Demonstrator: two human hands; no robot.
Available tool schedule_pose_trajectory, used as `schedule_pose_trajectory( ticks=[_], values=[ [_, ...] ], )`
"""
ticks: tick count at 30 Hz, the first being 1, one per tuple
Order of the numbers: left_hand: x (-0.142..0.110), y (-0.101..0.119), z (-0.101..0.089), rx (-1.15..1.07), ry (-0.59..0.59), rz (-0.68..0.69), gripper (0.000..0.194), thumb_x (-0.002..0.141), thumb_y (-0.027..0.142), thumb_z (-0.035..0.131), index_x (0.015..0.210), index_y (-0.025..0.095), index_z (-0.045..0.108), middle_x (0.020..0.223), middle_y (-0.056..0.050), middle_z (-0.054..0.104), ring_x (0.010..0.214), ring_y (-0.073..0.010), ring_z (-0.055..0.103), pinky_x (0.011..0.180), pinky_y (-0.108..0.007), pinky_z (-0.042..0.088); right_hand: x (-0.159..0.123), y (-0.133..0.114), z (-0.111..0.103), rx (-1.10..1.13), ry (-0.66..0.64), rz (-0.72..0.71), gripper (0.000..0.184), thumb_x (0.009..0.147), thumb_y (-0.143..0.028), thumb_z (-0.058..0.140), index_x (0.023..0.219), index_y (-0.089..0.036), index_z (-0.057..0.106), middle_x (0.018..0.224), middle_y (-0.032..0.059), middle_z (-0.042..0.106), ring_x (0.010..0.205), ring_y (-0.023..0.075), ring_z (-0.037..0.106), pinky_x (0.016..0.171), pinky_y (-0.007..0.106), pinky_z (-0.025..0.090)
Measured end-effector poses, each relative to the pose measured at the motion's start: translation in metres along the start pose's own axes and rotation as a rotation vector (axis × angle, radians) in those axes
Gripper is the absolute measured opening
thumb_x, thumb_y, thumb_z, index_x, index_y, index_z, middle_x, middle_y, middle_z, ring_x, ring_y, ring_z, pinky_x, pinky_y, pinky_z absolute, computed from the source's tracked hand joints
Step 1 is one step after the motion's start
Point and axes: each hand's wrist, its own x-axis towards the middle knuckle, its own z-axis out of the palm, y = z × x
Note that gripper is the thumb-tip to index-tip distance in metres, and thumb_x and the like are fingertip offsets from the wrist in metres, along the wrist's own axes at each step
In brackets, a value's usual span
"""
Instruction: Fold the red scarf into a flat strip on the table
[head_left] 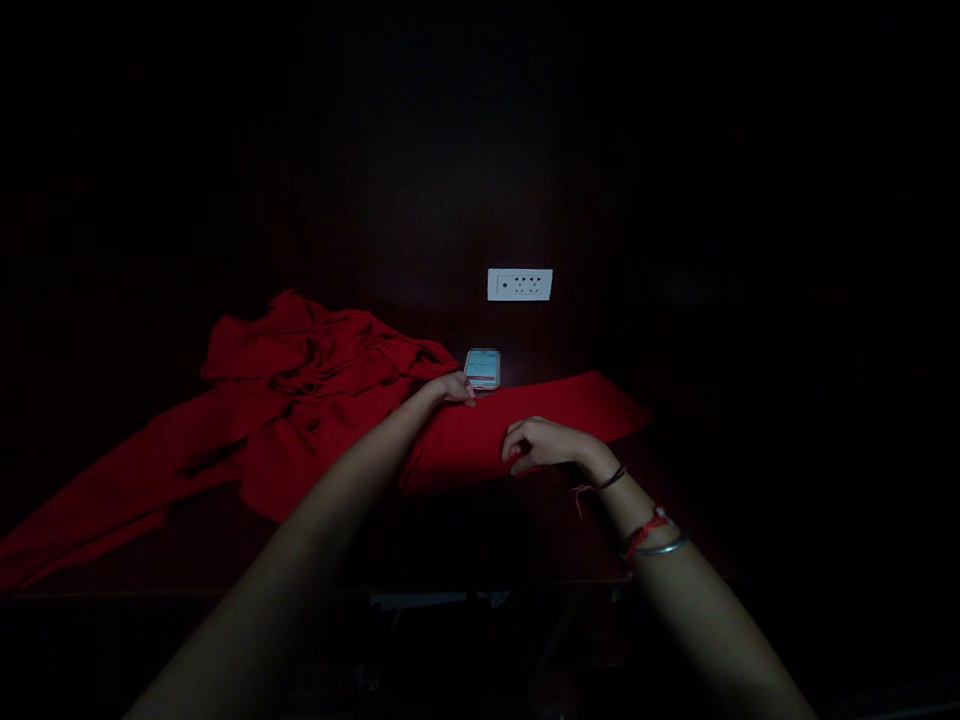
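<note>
Dark wall (450,200) at the back, mostly lost in shadow. Dark tabletop (457,545) in front of it, front edge only faintly lit. Red cloth (330,405) lies on the tabletop, spread across left and centre: left part is a crumpled heap, with a long strip trailing out to the left side of the view; right part is flat and smooth, tapering to a corner at far right. Left forearm crosses in front of the join, so can't tell if it's all one piece. Right hand (546,443) is over the front of the flat part, fingers curled in toward the palm; can't tell whether that grip has hold of fabric. Left hand (454,388) is at the back edge of the flat part, between heap and phone, wrist low over the red; fingertips partly hidden, can't tell if its grip is open or pinching. White socket plate (520,285) on the wall, above and slightly right of the phone. Phone (482,370) lies on the tabletop behind the cloth, screen lit, just beside the left hand. Right forearm carries a silver bangle (664,548), a red braided bracelet (643,530) right next to it, and a thin dark cord (609,480) nearer the hand.
</note>
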Motion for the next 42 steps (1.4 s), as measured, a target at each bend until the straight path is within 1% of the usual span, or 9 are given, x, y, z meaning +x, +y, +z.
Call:
schedule_pose_trajectory(
  ticks=[4,13,19,23,29,31,34,38,42],
  values=[
    [0.008,-0.004,0.002,-0.001,0.027,-0.046,0.015,0.052,0.013,0.064,0.067,0.014,0.059,0.07,-0.002,0.062,0.076,-0.021,0.056,0.067,-0.028,0.043,0.003,0.002,0.003,-0.025,0.058,-0.083,0.024,0.062,-0.018,0.066,0.086,-0.018,0.064,0.088,0.002,0.058,0.079,0.0124,0.051,0.073,0.023,0.037],
    [0.014,-0.014,0.0,-0.08,0.081,-0.072,0.031,0.054,0.014,0.066,0.083,0.009,0.057,0.079,-0.007,0.062,0.074,-0.0196,0.057,0.065,-0.028,0.045,0.002,0.003,0.003,0.035,0.105,-0.07,0.012,0.068,-0.009,0.054,0.072,-0.013,0.065,0.065,0.0001,0.059,0.06,0.0087,0.052,0.058,0.017,0.037],
    [0.01,-0.014,0.0,-0.067,0.049,-0.062,0.014,0.062,0.023,0.061,0.072,0.013,0.058,0.068,-0.001,0.06,0.064,-0.0135,0.054,0.059,-0.022,0.043,0.001,0.008,0.003,-0.027,0.059,-0.066,0.011,0.067,-0.011,0.057,0.074,-0.014,0.065,0.066,-0.0003,0.058,0.06,0.0088,0.052,0.058,0.018,0.037],
    [0.008,-0.014,-0.007,0.021,0.053,-0.077,0.011,0.057,0.019,0.065,0.065,0.014,0.058,0.06,0.003,0.058,0.064,-0.0138,0.053,0.058,-0.02,0.042,0.002,0.012,0.007,-0.09,0.1,-0.062,0.016,0.066,-0.014,0.061,0.082,-0.015,0.065,0.074,0.0012,0.058,0.067,0.0106,0.052,0.063,0.02,0.038],
    [-0.009,-0.005,-0.007,0.135,0.11,-0.075,0.037,0.058,0.019,0.065,0.094,0.014,0.057,0.089,-0.003,0.062,0.085,-0.0187,0.055,0.072,-0.023,0.043,0.001,0.015,0.006,0.019,0.126,-0.081,0.022,0.075,-0.031,0.054,0.091,-0.018,0.063,0.087,0.0034,0.06,0.078,0.0128,0.053,0.073,0.024,0.04],
    [-0.027,0.0,0.0,0.164,0.167,-0.049,0.052,0.065,0.028,0.061,0.113,0.015,0.047,0.112,-0.009,0.053,0.102,-0.023,0.047,0.084,-0.031,0.038,0.001,0.018,0.006,0.015,0.221,-0.019,0.029,0.08,-0.036,0.046,0.099,-0.018,0.06,0.094,0.0057,0.059,0.087,0.0142,0.052,0.08,0.027,0.038],
    [-0.064,-0.002,0.017,0.27,0.252,0.024,0.068,0.072,0.052,0.048,0.129,0.021,0.026,0.136,-0.014,0.021,0.122,-0.031,0.021,0.095,-0.047,0.022,-0.001,0.026,0.008,-0.076,0.274,0.235,0.046,0.082,-0.045,0.038,0.12,-0.02,0.045,0.119,0.0107,0.046,0.111,0.0221,0.039,0.092,0.04,0.029],
    [-0.109,-0.024,0.033,0.408,0.005,0.067,0.073,0.072,0.066,0.03,0.133,0.028,0.014,0.141,-0.008,0.002,0.126,-0.0325,0.003,0.097,-0.051,0.013,-0.004,0.034,0.012,-0.117,0.012,0.596,0.064,0.078,-0.06,0.028,0.133,-0.03,0.017,0.141,0.0044,0.01,0.126,0.0331,0.004,0.093,0.062,0.007],
    [-0.127,-0.041,0.031,0.47,-0.053,0.03,0.071,0.073,0.068,0.023,0.133,0.031,0.01,0.141,-0.006,0.001,0.126,-0.0322,-0.001,0.097,-0.052,0.008,-0.007,0.036,0.011,-0.102,-0.076,0.704,0.066,0.075,-0.065,0.022,0.132,-0.036,0.007,0.141,-0.0039,-0.003,0.125,0.0338,-0.008,0.09,0.065,-0.001]
  ],
)
